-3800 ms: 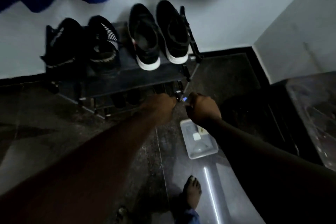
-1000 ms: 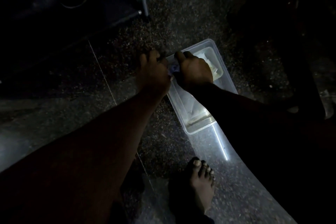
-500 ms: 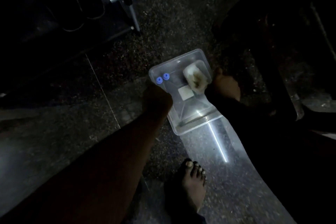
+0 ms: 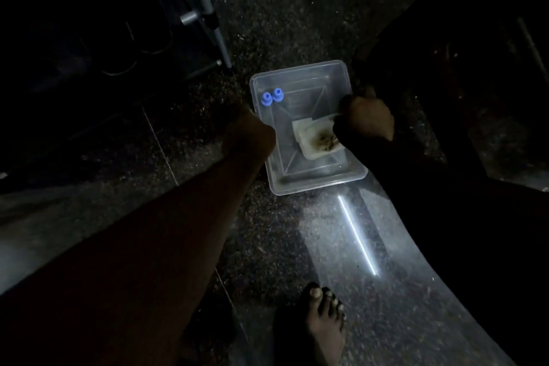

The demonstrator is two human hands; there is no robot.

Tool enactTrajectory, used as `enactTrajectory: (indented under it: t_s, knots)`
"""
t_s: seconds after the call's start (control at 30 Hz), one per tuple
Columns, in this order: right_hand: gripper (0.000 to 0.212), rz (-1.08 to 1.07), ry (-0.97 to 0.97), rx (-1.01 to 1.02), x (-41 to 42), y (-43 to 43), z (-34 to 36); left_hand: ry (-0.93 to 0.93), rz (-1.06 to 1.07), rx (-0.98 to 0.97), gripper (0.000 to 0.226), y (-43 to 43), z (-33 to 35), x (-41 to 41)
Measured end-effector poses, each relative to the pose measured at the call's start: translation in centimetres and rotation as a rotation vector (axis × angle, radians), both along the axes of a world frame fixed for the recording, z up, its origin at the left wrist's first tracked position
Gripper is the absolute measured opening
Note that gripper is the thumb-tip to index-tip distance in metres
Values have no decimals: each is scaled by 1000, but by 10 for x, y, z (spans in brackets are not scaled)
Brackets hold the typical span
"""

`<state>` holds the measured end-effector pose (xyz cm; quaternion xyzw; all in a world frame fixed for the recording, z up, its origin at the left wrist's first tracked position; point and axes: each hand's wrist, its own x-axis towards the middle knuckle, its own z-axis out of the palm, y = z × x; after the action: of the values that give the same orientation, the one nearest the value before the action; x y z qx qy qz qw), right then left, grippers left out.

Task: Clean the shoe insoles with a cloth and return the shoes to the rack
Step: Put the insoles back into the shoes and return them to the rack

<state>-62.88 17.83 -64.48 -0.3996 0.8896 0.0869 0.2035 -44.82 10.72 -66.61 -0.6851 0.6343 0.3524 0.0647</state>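
Inside the clear tub (image 4: 320,184), by its 3 o'clock wall, lies the white cloth (image 4: 309,140) with a brown dirty spot. The right hand (image 4: 367,119) curls its fingers onto the cloth's edge. The left hand (image 4: 249,135) is at the 9 o'clock rim, and its fingers are hidden. Two blue caps (image 4: 271,96) sit at 10 o'clock. The rack leg (image 4: 208,18) stands at 11 o'clock, with open floor (image 4: 282,232) at 6.

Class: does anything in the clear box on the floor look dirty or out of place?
The white cloth in the clear box carries a brown smear next to the right hand, so it looks soiled.
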Motion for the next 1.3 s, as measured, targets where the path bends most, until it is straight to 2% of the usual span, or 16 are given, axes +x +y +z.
enactTrajectory:
  t_s: [0.13,0.4,0.47,0.6,0.67,0.8,0.87,0.93,1.0,1.17,1.3]
  knots:
    - [31,52,103,-36,0,1,2,118,-81,21,48,24,1,11]
    - [43,-304,5,-89,-2,-15,3,134,-100,-19,31,32,3,11]
    - [43,-320,-13,-72,1,-13,2,136,-114,-25,30,31,2,11]
    - [52,-215,-1,-82,4,-1,2,117,-134,-36,33,30,2,13]
    - [56,-54,21,-176,5,4,-1,112,-139,-39,34,30,1,13]
    - [41,273,-58,-227,7,-5,-7,129,-130,-15,35,30,0,13]
    - [35,341,-98,-211,12,-12,-9,137,-119,-16,35,31,-2,14]
    - [34,357,-48,-153,17,-17,-12,138,-124,-31,36,31,-4,14]
    - [36,284,25,-147,18,-20,-14,149,-116,-46,37,30,-5,13]
    - [52,108,67,-240,8,-6,-20,158,-66,-108,41,16,-11,6]
    - [64,-140,127,-203,-3,21,-25,104,-30,-107,45,-13,-11,-2]
